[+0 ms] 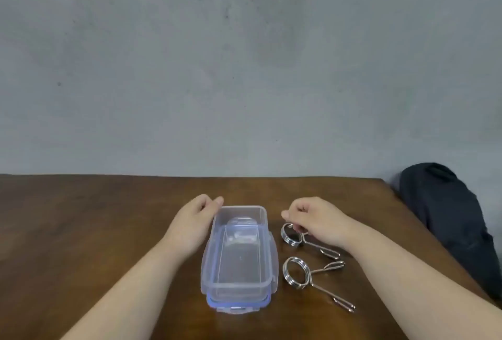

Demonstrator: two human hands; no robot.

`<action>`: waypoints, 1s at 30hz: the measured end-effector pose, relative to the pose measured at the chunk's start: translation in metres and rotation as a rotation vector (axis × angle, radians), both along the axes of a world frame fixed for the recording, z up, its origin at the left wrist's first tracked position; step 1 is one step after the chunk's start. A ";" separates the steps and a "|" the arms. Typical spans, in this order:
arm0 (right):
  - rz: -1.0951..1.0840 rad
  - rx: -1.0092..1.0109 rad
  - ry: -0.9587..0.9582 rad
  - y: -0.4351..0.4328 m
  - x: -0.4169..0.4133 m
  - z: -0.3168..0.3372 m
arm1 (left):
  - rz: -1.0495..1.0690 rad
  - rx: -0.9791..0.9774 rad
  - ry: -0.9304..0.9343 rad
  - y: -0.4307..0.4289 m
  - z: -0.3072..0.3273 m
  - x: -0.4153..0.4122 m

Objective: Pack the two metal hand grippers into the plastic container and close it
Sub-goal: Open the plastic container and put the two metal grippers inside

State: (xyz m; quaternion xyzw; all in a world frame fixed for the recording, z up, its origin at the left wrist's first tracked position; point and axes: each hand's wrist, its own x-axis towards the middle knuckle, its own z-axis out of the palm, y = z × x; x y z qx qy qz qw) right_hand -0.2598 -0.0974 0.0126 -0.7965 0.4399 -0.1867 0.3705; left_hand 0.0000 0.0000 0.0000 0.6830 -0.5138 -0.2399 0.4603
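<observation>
Nearest the camera, at about 5 o'clock from the box, lies the second hand gripper, flat on the desk, its coil ring toward the box and its two wire handles splayed out toward 4 o'clock. Just beyond it, at 3 o'clock from the box, the first hand gripper also lies on the wood, and its handle tips come very near the other's, perhaps touching.

At centre sits the clear plastic box, open and empty, apparently resting on its blue-sealed lid, whose latch flaps stick out along the 3 o'clock and 6 o'clock sides. I cannot be sure the lid is loose beneath it.

The left hand rests against the box's far corner at 10 o'clock, fingers curled over the rim, steadying it rather than clasping it. The right hand hovers over the far gripper's ring, fingers pinching at the coil; its grip looks closed on the ring, though nothing is lifted.

Risks, as I judge them: lifting by the ring lets the long handles swing and snag the neighbour's handles, dragging it along. Smooth steel may slip from a fingertip pinch. The handles may catch the box rim going in, and since the box is light, a knock could slide it off the lid. Handles left sticking up would stop the lid from latching.
</observation>
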 end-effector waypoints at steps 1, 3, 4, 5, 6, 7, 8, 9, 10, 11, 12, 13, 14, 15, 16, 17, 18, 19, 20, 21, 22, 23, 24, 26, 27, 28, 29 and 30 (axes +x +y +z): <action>-0.006 -0.008 0.065 0.003 0.000 -0.009 | 0.033 0.007 -0.011 0.007 -0.011 -0.002; -0.012 -0.052 0.217 0.010 -0.001 -0.025 | 0.117 0.031 0.005 0.017 -0.036 -0.004; 0.002 -0.055 0.286 0.016 -0.001 -0.034 | 0.119 0.040 0.029 0.026 -0.050 -0.007; 0.008 -0.078 0.341 0.021 -0.001 -0.042 | 0.135 0.049 0.062 0.032 -0.061 -0.010; 0.000 -0.103 0.392 0.025 -0.001 -0.047 | 0.153 0.058 0.107 0.037 -0.069 -0.015; -0.001 -0.131 0.448 0.029 -0.001 -0.052 | 0.166 0.058 0.156 0.042 -0.074 -0.019; 0.003 -0.157 0.508 0.032 -0.001 -0.056 | 0.167 0.054 0.205 0.047 -0.075 -0.025; 0.003 -0.191 0.563 0.034 0.000 -0.062 | 0.162 0.057 0.242 0.051 -0.079 -0.030; -0.001 -0.223 0.603 0.037 0.000 -0.067 | 0.151 0.053 0.259 0.054 -0.081 -0.034; -0.011 -0.256 0.625 0.039 0.001 -0.071 | 0.143 0.045 0.265 0.057 -0.085 -0.036; -0.028 -0.277 0.635 0.040 0.001 -0.073 | 0.135 0.038 0.269 0.058 -0.086 -0.038; -0.043 -0.290 0.643 0.041 0.001 -0.076 | 0.135 0.038 0.267 0.059 -0.087 -0.038; -0.046 -0.301 0.649 0.042 0.001 -0.077 | 0.133 0.039 0.262 0.059 -0.087 -0.039; -0.042 -0.298 0.661 0.043 0.000 -0.078 | 0.134 0.039 0.256 0.059 -0.089 -0.038; -0.043 -0.291 0.668 0.042 -0.001 -0.080 | 0.133 0.035 0.253 0.059 -0.090 -0.037; -0.048 -0.276 0.655 0.042 -0.003 -0.081 | 0.134 0.030 0.253 0.059 -0.092 -0.035; -0.063 -0.248 0.616 0.041 -0.005 -0.080 | 0.135 0.025 0.255 0.058 -0.092 -0.033; -0.084 -0.217 0.552 0.039 -0.007 -0.078 | 0.140 0.017 0.268 0.057 -0.093 -0.030; -0.106 -0.190 0.476 0.038 -0.010 -0.073 | 0.140 0.010 0.286 0.056 -0.094 -0.027; -0.128 -0.173 0.395 0.036 -0.012 -0.068 | 0.139 0.004 0.302 0.055 -0.095 -0.022; -0.148 -0.166 0.316 0.035 -0.013 -0.059 | 0.134 -0.002 0.319 0.054 -0.095 -0.019; -0.154 -0.170 0.239 0.034 -0.013 -0.050 | 0.126 -0.005 0.339 0.052 -0.094 -0.015; -0.140 -0.189 0.170 0.033 -0.011 -0.039 | 0.119 -0.004 0.358 0.050 -0.094 -0.010; -0.067 -0.244 0.087 0.033 -0.002 -0.015 | 0.102 0.000 0.379 0.044 -0.094 -0.002; -0.010 -0.265 0.088 0.034 0.005 -0.003 | 0.094 -0.005 0.394 0.040 -0.095 0.003; 0.054 -0.291 0.129 0.033 0.015 0.008 | 0.083 -0.013 0.415 0.037 -0.097 0.007; 0.123 -0.330 0.200 0.031 0.026 0.016 | 0.070 -0.019 0.429 0.033 -0.098 0.010; 0.196 -0.384 0.281 0.029 0.039 0.023 | 0.056 -0.023 0.438 0.030 -0.098 0.013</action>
